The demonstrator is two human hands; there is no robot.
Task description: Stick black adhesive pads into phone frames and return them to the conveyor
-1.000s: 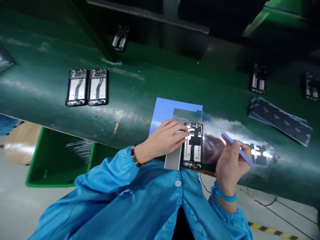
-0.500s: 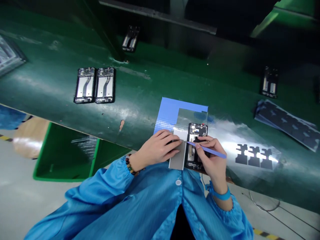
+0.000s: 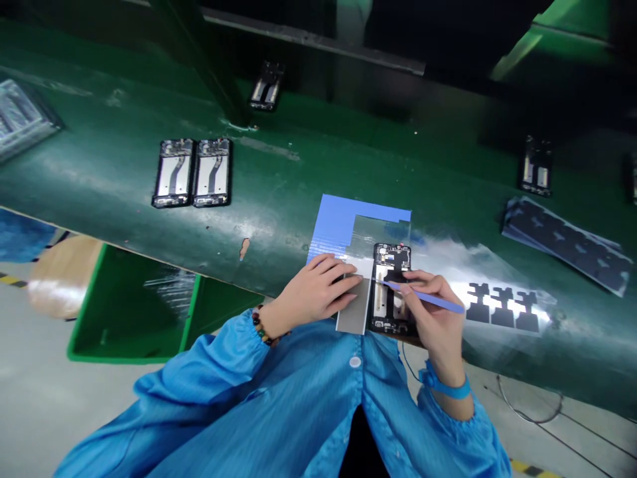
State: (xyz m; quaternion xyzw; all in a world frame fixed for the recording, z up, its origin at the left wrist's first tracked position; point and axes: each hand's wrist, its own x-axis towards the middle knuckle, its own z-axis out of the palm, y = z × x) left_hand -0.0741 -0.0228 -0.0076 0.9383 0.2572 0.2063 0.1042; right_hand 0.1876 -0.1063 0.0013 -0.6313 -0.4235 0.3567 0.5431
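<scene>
Pinched in my right hand point(image 3: 436, 312) is a pair of purple tweezers point(image 3: 430, 300), its tip pointing left over an opened phone frame point(image 3: 391, 315). The phone frame lies at the bench's near edge with its circuit board at the far end. My left hand point(image 3: 323, 289) lies with fingers stretched over a grey-white strip point(image 3: 354, 312) just left of the phone. Under and beyond the strip are a clear film point(image 3: 371, 229) and a blue sheet point(image 3: 332, 216). Whether the tweezers grip anything at the tip is too small to tell.
Two opened phones point(image 3: 174, 176) sit side by side at left on the green bench point(image 3: 279, 172). Another phone point(image 3: 267, 86) lies by the post; one more phone point(image 3: 536, 166) is at right. Film with black cut-outs point(image 3: 502, 309) and a stack of dark sheets point(image 3: 567, 242) lie right. A green bin point(image 3: 134, 299) stands below.
My right hand and the tweezers have moved a little right, taking the tip from the strip's edge to over the phone. My left hand stays on the strip. The view has shifted slightly.
</scene>
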